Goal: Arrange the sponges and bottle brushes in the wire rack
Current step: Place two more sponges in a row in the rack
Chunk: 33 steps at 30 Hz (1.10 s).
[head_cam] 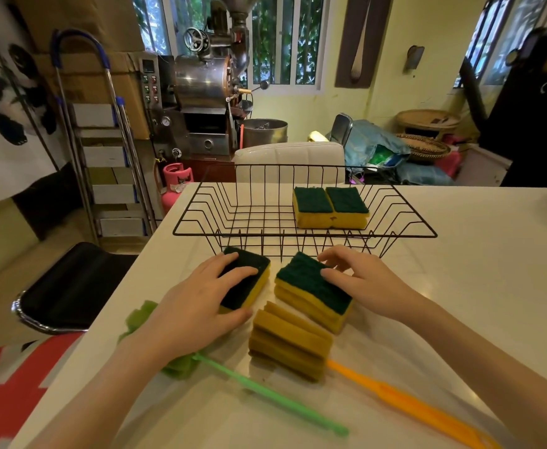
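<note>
Soft daylight from rear windows [283, 40]; dim, yellowish room; wide-angle bending at edges; slight blur.

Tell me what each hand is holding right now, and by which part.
The left hand grips a sponge across its green top and long sides. The right hand rests its fingers on the green top of a sponge stack; a closed grip cannot be told.

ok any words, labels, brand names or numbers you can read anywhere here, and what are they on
None can be read.
Roaster control panel: a small display and coloured buttons, too small and blurred to read.
Pressure gauge: dial marks too small to read.
Pink gas cylinder: a cat-face sticker, any lettering blurred.
Sponges, wire rack, green brush and orange brush: no print visible.
</note>
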Each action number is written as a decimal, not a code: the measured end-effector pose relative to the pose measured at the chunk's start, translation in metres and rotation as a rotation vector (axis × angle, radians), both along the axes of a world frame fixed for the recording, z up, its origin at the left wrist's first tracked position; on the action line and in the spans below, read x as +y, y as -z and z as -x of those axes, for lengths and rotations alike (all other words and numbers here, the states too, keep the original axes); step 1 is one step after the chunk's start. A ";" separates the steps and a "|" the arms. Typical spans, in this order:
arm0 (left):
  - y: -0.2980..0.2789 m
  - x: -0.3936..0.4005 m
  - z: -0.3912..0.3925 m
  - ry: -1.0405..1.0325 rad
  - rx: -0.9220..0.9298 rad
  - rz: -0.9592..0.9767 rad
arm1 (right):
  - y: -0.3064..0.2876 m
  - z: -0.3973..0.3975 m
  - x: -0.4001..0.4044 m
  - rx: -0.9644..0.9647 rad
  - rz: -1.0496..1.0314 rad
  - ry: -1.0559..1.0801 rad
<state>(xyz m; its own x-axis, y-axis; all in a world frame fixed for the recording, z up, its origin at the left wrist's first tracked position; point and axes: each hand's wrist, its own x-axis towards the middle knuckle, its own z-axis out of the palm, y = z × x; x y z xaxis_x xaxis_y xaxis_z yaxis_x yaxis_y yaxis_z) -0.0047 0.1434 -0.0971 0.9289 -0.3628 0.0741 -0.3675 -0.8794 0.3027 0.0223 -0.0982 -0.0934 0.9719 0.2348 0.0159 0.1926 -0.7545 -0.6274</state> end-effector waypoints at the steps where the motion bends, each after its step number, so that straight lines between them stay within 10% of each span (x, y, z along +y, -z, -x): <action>1: 0.000 0.000 0.000 -0.004 0.007 0.022 | -0.002 0.001 0.000 -0.041 0.005 -0.018; 14: -0.010 0.002 -0.008 -0.143 0.060 0.144 | -0.019 0.011 0.005 -0.078 0.325 -0.210; 33: -0.114 0.009 -0.031 0.020 0.273 0.403 | -0.078 -0.010 -0.030 0.087 -0.159 -0.281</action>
